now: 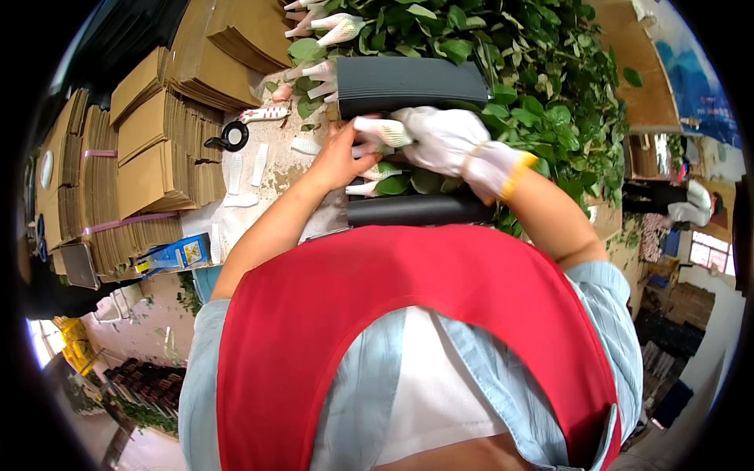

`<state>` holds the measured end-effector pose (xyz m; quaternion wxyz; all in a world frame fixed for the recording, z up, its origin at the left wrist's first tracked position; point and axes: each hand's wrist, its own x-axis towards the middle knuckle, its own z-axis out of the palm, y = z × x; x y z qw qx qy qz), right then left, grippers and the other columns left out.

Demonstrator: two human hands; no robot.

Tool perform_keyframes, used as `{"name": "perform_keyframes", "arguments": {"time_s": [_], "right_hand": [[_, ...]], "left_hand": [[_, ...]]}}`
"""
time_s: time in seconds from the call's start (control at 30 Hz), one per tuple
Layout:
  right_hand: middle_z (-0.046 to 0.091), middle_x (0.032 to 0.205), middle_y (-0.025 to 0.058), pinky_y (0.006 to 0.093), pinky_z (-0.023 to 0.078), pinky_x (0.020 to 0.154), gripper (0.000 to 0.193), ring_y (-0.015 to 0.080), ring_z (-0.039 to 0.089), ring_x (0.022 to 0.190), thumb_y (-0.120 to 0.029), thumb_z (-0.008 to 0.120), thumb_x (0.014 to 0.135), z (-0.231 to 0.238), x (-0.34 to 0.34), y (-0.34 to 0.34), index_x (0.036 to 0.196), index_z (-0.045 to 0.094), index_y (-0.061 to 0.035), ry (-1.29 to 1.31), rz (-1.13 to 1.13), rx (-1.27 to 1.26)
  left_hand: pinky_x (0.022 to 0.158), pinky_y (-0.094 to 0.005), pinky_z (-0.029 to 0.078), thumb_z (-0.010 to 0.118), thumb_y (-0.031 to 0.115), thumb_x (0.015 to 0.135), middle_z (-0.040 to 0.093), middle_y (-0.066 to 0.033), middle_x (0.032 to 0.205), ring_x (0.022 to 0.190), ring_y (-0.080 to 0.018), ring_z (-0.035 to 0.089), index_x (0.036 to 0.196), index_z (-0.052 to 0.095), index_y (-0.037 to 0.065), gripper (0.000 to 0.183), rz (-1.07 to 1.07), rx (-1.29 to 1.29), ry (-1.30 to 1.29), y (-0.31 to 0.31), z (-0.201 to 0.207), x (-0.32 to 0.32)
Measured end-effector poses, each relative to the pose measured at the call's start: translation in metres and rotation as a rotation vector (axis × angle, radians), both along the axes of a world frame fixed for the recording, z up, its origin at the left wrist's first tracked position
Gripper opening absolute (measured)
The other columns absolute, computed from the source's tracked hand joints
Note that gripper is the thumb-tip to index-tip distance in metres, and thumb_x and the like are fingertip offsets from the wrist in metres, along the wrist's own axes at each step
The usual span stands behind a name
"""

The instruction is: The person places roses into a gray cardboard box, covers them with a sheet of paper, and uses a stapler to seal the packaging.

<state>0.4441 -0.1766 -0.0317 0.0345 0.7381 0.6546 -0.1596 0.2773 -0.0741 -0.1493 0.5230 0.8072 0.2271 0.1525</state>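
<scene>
My bare left hand (338,161) has its fingers curled at the narrow end of a flower bud in a white mesh sleeve (383,132). My right hand (446,141), in a white glove with a yellow cuff, closes around the bud's other end, where the stem is hidden by the glove. Below the hands, more sleeved flower buds (363,189) with green leaves lie between a dark grey ribbed pad (412,82) and a black padded bar (420,209). A loose white mesh sleeve (305,146) lies by my left wrist.
Leafy stems (542,118) pile up on the right and far side. Stacked brown cardboard (149,157) fills the left. Nearer lie a black ring-shaped tool (234,136), a patterned handle (265,115), flat white sleeves (260,165) and a blue box-like item (177,253).
</scene>
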Motion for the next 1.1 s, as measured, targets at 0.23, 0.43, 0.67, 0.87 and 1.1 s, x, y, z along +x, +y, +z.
{"name": "perform_keyframes", "arguments": {"time_s": [0.23, 0.43, 0.67, 0.87, 1.1], "right_hand": [[0.068, 0.088, 0.0151, 0.0398, 0.052, 0.066, 0.039, 0.0279, 0.066, 0.073, -0.03, 0.059, 0.08, 0.068, 0.082, 0.027, 0.112, 0.062, -0.0086, 0.037, -0.226, 0.325], [0.068, 0.081, 0.0084, 0.0261, 0.05, 0.057, 0.035, 0.0123, 0.063, 0.064, -0.027, 0.064, 0.085, 0.108, 0.072, -0.007, 0.114, 0.064, -0.0071, 0.013, -0.257, 0.751], [0.065, 0.098, 0.0144, 0.027, 0.053, 0.058, 0.036, 0.0162, 0.065, 0.078, -0.016, 0.062, 0.086, 0.196, 0.018, -0.072, 0.118, 0.057, 0.0012, 0.582, -0.551, 0.685], [0.064, 0.112, 0.0187, 0.0363, 0.048, 0.088, 0.048, 0.0308, 0.062, 0.102, -0.027, 0.065, 0.074, 0.039, 0.006, -0.004, 0.115, 0.061, -0.0019, 0.47, -0.15, -0.046], [0.062, 0.084, 0.014, 0.0401, 0.049, 0.071, 0.027, 0.0331, 0.061, 0.081, -0.018, 0.063, 0.077, -0.06, 0.01, -0.003, 0.1, 0.062, -0.0029, 0.41, 0.279, 0.333]], "left_hand": [[0.096, -0.0405, 0.04, 0.066, 0.01, 0.081, 0.066, -0.0092, 0.105, 0.107, -0.0284, 0.051, 0.097, 0.069, 0.009, 0.017, 0.03, 0.237, -0.039, -0.008, -0.006, -0.007], [0.096, -0.0382, 0.041, 0.069, 0.017, 0.08, 0.063, -0.0077, 0.111, 0.109, -0.0281, 0.05, 0.11, 0.066, 0.011, 0.03, -0.121, 0.259, -0.097, -0.014, -0.006, -0.022], [0.099, -0.0367, 0.042, 0.078, 0.016, 0.07, 0.052, -0.0091, 0.128, 0.115, -0.0262, 0.048, 0.127, 0.055, 0.016, 0.062, -0.327, -0.037, 0.121, -0.009, 0.011, -0.024], [0.107, -0.045, 0.033, 0.085, 0.022, 0.062, 0.021, -0.0149, 0.15, 0.132, -0.0379, 0.029, 0.11, 0.068, 0.021, 0.052, -0.131, 0.166, -0.193, -0.016, -0.018, -0.036], [0.105, -0.0484, 0.035, 0.085, 0.025, 0.061, 0.018, -0.0131, 0.153, 0.136, -0.0374, 0.023, 0.112, 0.068, 0.022, 0.054, -0.173, 0.404, -0.186, -0.013, -0.007, -0.036]]}}
